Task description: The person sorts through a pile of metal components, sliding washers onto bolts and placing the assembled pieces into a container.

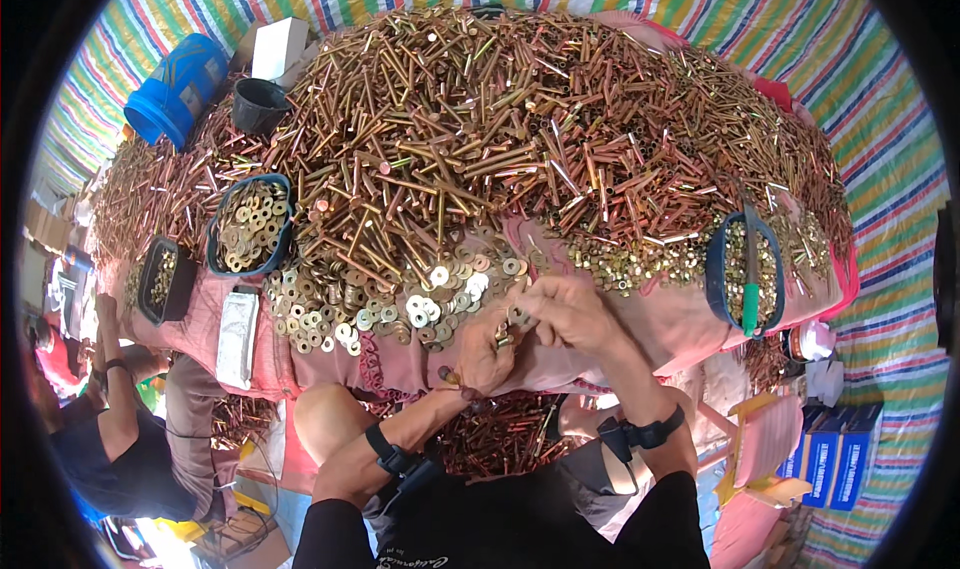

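Flat metal washers (372,316) lie spread over pink cloth (665,324) near the centre of the frame, just left of a worker's hands. The left hand (487,355) is curled, a small gold-coloured piece (503,338) showing at its fingers, whether held or worn one cannot tell; the right hand (577,312) bends its fingers close beside it, its grip hiding whatever it may grasp. The step under way appears to be fingertip work on small hardware, and the next move would seem to call for a steady left hand and a fine pinch from the right. Loose nuts (640,269) lie right of centre, a heap of bolts (520,119) fills the upper frame, a tub of washers (286,237) stands centre left, a tub of nuts (714,279) at right, a blue bucket (190,81) upper left.
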Demonstrator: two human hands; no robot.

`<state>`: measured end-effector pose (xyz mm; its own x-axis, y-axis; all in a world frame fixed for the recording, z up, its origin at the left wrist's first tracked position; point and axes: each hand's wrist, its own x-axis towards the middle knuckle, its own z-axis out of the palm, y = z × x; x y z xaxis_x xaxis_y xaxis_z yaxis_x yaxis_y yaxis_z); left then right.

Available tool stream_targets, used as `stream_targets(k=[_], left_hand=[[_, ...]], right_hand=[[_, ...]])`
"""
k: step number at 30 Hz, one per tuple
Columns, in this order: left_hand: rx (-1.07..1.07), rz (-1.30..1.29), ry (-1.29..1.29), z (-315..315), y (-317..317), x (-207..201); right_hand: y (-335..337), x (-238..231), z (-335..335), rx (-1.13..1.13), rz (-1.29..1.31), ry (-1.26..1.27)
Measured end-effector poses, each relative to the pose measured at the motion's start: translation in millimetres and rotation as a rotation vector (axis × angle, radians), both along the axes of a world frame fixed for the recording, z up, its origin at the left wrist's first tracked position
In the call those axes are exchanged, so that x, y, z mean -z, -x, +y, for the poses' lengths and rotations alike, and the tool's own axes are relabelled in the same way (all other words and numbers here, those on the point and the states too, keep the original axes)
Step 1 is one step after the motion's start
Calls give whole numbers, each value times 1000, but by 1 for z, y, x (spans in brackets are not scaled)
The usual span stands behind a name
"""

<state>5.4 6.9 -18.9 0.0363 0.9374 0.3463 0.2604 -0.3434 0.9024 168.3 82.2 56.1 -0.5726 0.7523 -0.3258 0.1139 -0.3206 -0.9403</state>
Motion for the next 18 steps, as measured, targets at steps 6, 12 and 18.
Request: stream_targets(k=[6,12,18], left_hand=[[-86,103,-71,-1,-2,-2],[-31,29,47,-12,1,-17],[-50,-17,122,-13,-4,0]], right_hand=[[-1,-6,-13,78,-182,-305],[6,-3,-25,144,-221,-571],[2,12,-14,278,-201,-661]])
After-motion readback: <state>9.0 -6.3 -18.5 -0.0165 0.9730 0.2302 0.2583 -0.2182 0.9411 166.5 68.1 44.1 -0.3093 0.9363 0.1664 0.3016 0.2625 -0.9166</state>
